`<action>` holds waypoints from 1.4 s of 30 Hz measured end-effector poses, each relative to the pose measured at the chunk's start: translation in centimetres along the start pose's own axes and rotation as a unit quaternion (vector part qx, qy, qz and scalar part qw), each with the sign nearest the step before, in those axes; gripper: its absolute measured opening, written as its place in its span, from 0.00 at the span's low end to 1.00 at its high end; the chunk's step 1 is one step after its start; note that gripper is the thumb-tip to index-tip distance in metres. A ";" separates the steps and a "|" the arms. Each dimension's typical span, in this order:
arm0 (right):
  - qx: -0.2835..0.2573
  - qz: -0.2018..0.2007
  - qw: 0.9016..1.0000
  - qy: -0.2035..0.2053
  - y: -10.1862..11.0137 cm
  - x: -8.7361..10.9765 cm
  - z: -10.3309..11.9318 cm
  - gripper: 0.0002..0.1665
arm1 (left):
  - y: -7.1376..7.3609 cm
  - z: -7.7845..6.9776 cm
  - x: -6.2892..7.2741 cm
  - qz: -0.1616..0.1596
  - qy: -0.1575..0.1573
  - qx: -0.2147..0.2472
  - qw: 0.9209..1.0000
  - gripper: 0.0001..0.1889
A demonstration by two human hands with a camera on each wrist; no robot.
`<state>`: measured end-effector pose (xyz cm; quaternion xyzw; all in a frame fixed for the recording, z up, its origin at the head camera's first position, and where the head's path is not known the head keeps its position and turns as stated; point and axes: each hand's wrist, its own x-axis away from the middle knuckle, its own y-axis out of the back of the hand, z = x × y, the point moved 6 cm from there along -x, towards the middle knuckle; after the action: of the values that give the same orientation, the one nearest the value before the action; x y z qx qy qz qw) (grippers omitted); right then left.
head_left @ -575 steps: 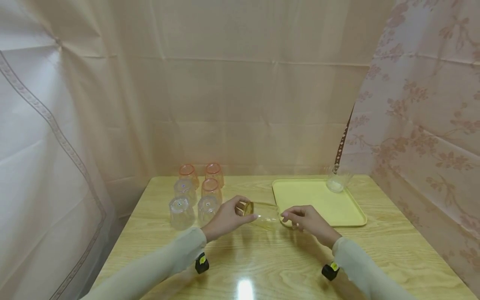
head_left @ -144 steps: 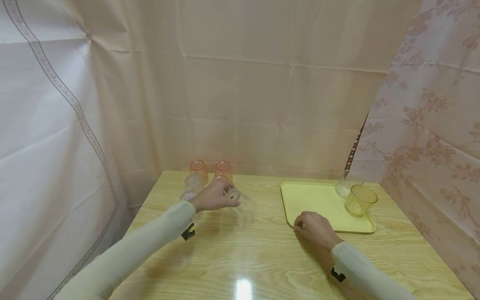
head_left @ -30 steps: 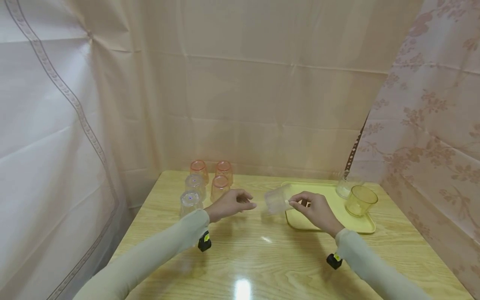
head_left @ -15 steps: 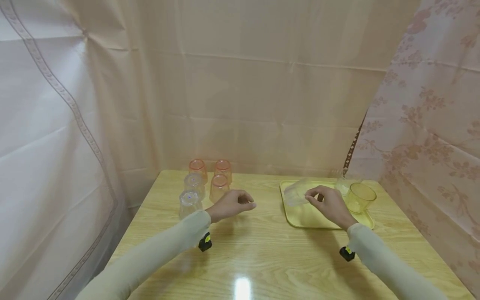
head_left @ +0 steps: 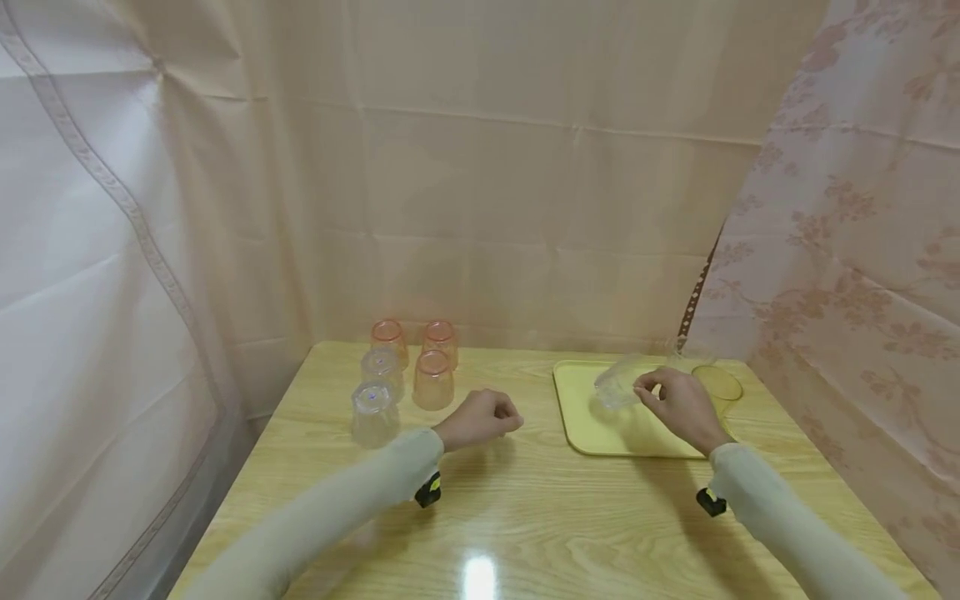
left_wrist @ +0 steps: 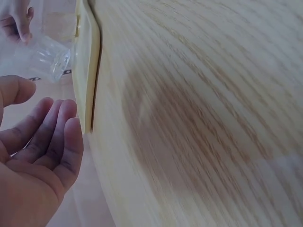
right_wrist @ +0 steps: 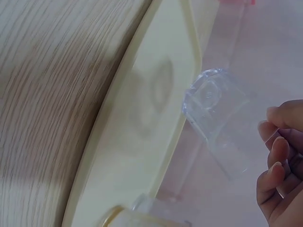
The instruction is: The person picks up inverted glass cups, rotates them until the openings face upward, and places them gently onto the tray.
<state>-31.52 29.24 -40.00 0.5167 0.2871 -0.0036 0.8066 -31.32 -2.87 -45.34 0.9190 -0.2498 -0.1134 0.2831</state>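
My right hand (head_left: 678,408) pinches the rim of a clear cup (head_left: 615,387) between thumb and fingers. The cup hangs tilted over the left part of a yellow tray (head_left: 581,429), its base pointing down and to the left; a shadow of it falls on the tray in the right wrist view. Partly behind the right hand, a yellow cup (head_left: 717,383) stands mouth up at the tray's right side, with another clear cup (head_left: 688,354) behind it. My left hand (head_left: 480,417) is over the table left of the tray, fingers loosely curled around nothing.
On the table's left stand several upside-down cups: three orange ones, including the nearest orange cup (head_left: 433,382), and two clear ones, including the front clear cup (head_left: 375,421). A beige curtain (head_left: 480,208) closes off the back of the wooden table (head_left: 555,517).
The yellow cup, earlier between both hands, stands on the tray. A clear cup passed from left hand to right. Over the last second the right hand carried it rightward over the tray.
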 end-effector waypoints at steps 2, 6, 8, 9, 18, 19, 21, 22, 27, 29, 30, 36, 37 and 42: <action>0.008 0.001 1.000 0.000 0.1 0.2 -0.4 0.05 | -0.5 0.1 -0.4 0.000 -0.005 -0.017 1.000 0.08; 0.019 -0.003 1.000 -0.004 0.4 0.4 -1.2 0.06 | -1.2 0.2 -1.2 0.001 -0.017 -0.042 0.999 0.08; 0.024 -0.005 1.000 -0.005 0.6 0.5 -1.5 0.07 | -1.4 0.1 -1.5 0.000 -0.021 -0.050 0.998 0.09; 0.027 -0.006 1.000 -0.005 0.7 0.5 -1.6 0.07 | -1.5 0.0 -1.6 0.000 -0.022 -0.053 0.998 0.09; 0.054 -0.015 0.998 0.001 1.3 0.5 -2.5 0.06 | -3.0 -0.4 -2.7 -0.002 -0.020 -0.070 0.997 0.10; 0.056 -0.016 0.998 0.001 1.3 0.5 -2.6 0.06 | -3.1 -0.5 -2.8 -0.003 -0.021 -0.072 0.997 0.10; 0.060 -0.016 0.998 0.004 1.4 0.5 -2.9 0.06 | -3.5 -0.6 -3.1 -0.004 -0.022 -0.080 0.997 0.10; 0.062 -0.017 0.998 0.005 1.4 0.5 -3.0 0.06 | -3.6 -0.8 -3.3 -0.005 -0.025 -0.087 0.996 0.10; 0.070 -0.022 0.997 0.012 1.6 0.4 -3.3 0.06 | -4.7 -1.2 -4.0 -0.003 -0.033 -0.114 0.993 0.10; 0.075 -0.023 0.997 0.014 1.6 0.4 -3.5 0.06 | -5.1 -1.2 -4.2 0.004 -0.028 -0.108 0.994 0.12; 0.079 -0.024 0.996 0.015 1.6 0.4 -3.6 0.06 | -5.3 -1.3 -4.3 0.007 -0.024 -0.101 0.995 0.13; 0.100 -0.034 0.994 0.018 1.7 0.3 -4.1 0.05 | -6.3 -1.2 -4.9 0.004 -0.006 -0.095 0.995 0.16; 0.102 -0.034 0.994 0.018 1.8 0.3 -4.1 0.05 | -6.4 -1.1 -5.1 0.003 -0.004 -0.100 0.995 0.17; 0.107 -0.029 0.994 0.016 2.0 0.2 -4.3 0.06 | -6.9 -0.8 -5.6 -0.005 -0.002 -0.124 0.992 0.22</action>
<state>-32.70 33.88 -39.71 0.5912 0.3130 -0.0498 0.7416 -33.10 5.37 -48.26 0.8779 -0.2301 -0.1466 0.3936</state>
